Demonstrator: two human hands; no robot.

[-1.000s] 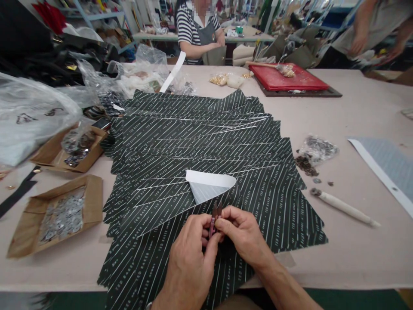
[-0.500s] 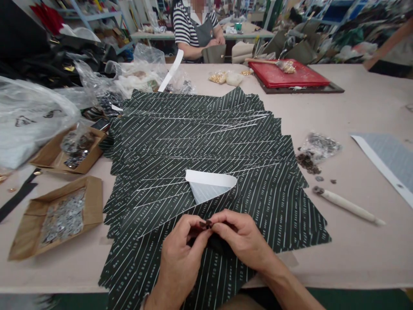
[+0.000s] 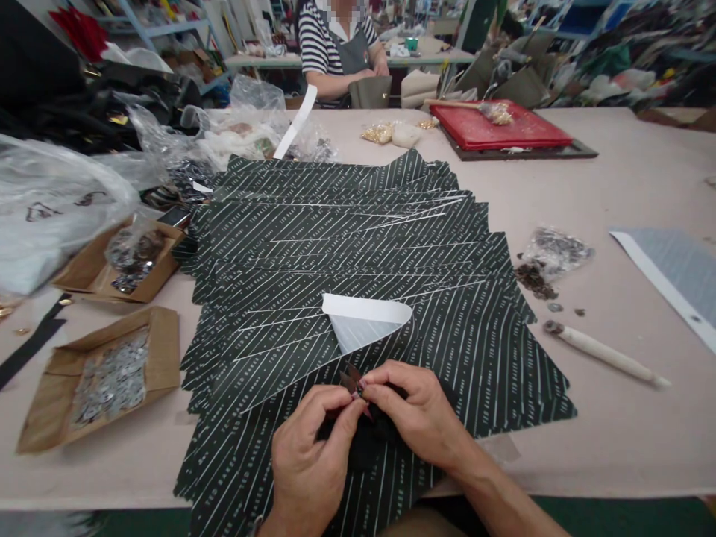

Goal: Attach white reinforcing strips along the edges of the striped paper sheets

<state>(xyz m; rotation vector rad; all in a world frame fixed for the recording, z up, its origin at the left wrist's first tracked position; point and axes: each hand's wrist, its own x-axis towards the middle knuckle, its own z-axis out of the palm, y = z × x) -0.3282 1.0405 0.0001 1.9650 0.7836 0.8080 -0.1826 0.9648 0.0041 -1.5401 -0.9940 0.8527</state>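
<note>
My left hand [image 3: 313,440] and my right hand [image 3: 417,410] meet over the near part of the dark green striped lining fabric [image 3: 464,358]. Both are closed, thumbs against fingertips, on a small dark metal piece [image 3: 350,377] with two prong-like points sticking up. Its exact kind is unclear, and the fingers cover its lower part. Dark material bunches under the fingertips, partly hidden. Just beyond my hands, the top sheet is curled over, showing its greyish back and a white strip [image 3: 366,308].
Left are a cardboard tray [image 3: 162,365] of metal washers and another box [image 3: 95,272] with bagged metal parts. Right lie a white-handled tool [image 3: 609,354], brown metal pieces [image 3: 535,281] and a grey panel [image 3: 671,261]. A red board [image 3: 537,130] lies farther back; a person [image 3: 335,52] sits across.
The dark metal piece has turned so its two points now stand up above my fingertips. My left hand has shifted slightly left and down. An arm at the far right has left view.
</note>
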